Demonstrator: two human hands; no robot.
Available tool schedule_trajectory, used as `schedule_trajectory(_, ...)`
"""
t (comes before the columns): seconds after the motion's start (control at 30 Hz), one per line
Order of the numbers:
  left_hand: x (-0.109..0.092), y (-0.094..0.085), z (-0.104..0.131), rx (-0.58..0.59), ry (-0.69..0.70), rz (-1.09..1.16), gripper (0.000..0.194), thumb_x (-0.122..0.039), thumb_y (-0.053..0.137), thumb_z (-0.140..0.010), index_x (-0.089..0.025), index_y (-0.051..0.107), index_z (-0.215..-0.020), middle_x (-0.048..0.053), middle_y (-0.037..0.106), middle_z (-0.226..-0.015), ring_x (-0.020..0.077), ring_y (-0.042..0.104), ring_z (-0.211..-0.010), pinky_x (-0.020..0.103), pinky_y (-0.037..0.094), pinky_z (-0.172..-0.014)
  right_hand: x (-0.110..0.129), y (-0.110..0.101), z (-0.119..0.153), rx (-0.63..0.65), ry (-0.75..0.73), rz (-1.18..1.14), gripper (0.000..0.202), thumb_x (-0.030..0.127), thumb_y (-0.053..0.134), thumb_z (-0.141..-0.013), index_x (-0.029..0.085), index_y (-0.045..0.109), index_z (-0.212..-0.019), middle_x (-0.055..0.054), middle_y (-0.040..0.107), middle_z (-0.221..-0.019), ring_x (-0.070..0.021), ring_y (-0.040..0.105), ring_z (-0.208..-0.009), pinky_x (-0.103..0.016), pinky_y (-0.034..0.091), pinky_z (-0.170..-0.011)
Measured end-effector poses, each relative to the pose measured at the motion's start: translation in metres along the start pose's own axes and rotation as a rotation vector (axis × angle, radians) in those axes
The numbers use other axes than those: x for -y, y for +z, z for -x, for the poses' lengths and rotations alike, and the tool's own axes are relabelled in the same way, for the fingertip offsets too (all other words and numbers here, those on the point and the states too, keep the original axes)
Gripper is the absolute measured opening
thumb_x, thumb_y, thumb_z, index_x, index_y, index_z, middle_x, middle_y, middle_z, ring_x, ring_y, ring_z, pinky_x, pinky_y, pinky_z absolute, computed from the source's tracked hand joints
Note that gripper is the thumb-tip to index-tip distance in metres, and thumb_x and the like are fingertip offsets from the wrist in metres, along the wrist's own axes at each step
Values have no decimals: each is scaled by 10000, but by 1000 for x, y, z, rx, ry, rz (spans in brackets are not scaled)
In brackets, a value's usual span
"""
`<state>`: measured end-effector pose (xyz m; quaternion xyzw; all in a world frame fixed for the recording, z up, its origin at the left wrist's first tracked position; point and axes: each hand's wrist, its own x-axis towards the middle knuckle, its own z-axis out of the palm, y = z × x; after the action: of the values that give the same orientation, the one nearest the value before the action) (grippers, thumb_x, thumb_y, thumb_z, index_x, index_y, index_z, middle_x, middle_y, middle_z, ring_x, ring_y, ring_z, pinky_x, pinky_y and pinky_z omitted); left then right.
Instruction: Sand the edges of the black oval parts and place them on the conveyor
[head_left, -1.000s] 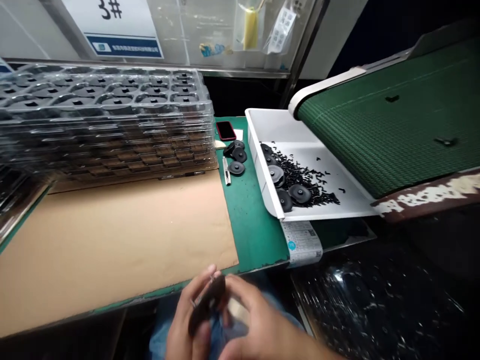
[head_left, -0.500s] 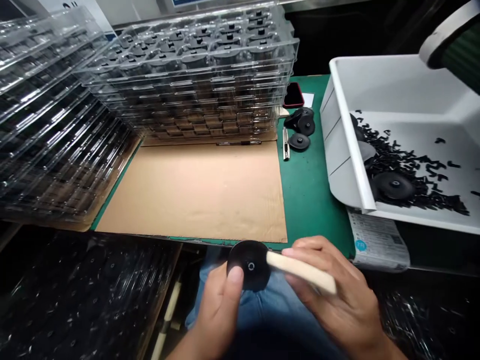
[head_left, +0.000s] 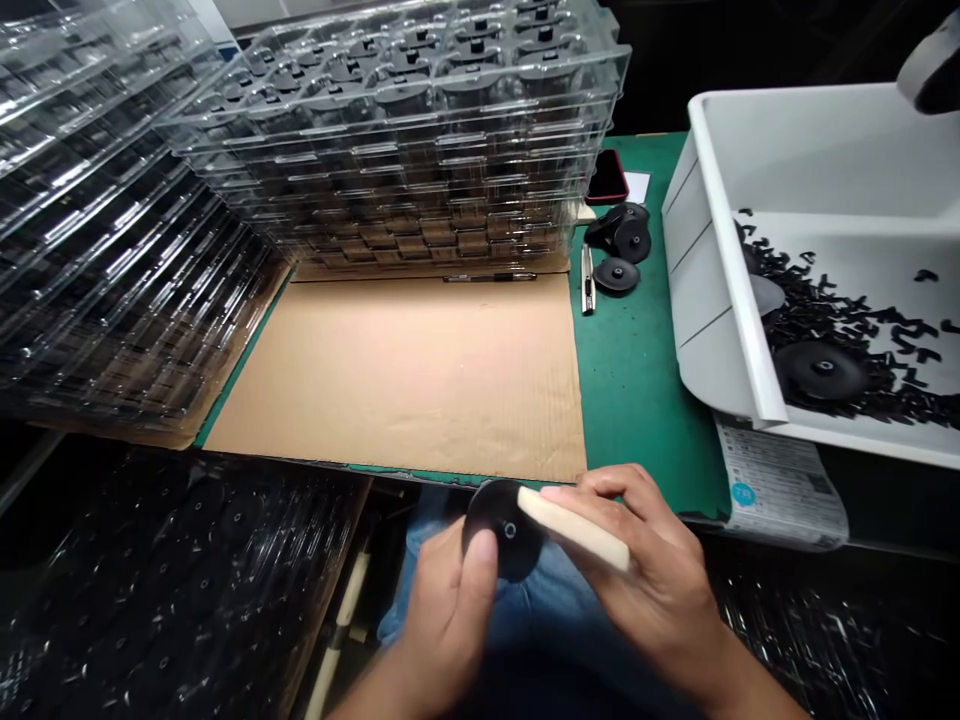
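A round black disc point(head_left: 517, 555) with a small ring at its centre is in my left hand point(head_left: 450, 600), the thumb pressed on its face. My right hand point(head_left: 660, 580) grips a pale cream, flat strip point(head_left: 577, 528) that looks like a sanding or polishing block; its exact kind is unclear. The strip's left end lies over the disc's upper right edge. Both hands are above my lap, just in front of the table edge. The fingers behind the disc are hidden.
Stacked clear plastic trays point(head_left: 390, 150) with black parts stand behind a cardboard sheet point(head_left: 397, 380). More trays point(head_left: 97, 250) rise at left. A cutter knife point(head_left: 587, 280) and black discs point(head_left: 616, 275) lie on the green mat. A white bin point(head_left: 724, 250) at right holds black scraps.
The strip has moved left across the disc's edge, and my right hand has come closer to my left. The view has shifted slightly, so the table things appear farther right.
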<state>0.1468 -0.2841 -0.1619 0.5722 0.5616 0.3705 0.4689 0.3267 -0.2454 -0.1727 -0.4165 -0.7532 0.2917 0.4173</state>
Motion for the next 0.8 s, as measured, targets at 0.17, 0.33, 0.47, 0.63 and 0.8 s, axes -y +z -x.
schedule_trajectory(0.17,1,6,0,97,24,45,381,-296,300,-1007,-150,642,-922,64,654,-841,159,562,-725,261,417,-684,-1,3,2,-22,-8,-14,491,82,653,-845,262,577,-1295,-58,524,-960,-176,516,-868,-311,477,-710)
schedule_trajectory(0.33,2,6,-2,37,-35,85,404,-335,307,-1008,-150,647,-894,69,660,-851,166,570,-745,266,425,-703,-1,-1,-4,-8,-53,8,435,75,658,-841,248,620,-1238,-51,535,-923,-176,502,-856,-317,465,-702)
schedule_trajectory(0.47,3,4,-6,-96,-100,151,515,-441,264,-1003,-149,635,-797,80,626,-797,185,548,-746,290,440,-717,-1,-7,4,-80,-38,31,389,75,691,-817,188,642,-1186,-51,544,-904,-171,509,-853,-316,463,-701)
schedule_trajectory(0.63,6,7,-7,-169,-115,134,488,-485,316,-985,-204,426,-602,-26,375,-572,121,294,-523,268,416,-609,13,5,12,-28,-96,-21,360,62,687,-807,111,629,-1159,-57,559,-856,-162,504,-815,-313,486,-690)
schedule_trajectory(0.8,7,10,-6,-214,-155,156,510,-483,348,-977,-206,392,-551,-4,452,-562,119,362,-528,262,413,-589,10,13,12,-42,-80,-1,374,40,672,-817,106,608,-1179,-68,577,-882,-162,505,-827,-313,485,-694)
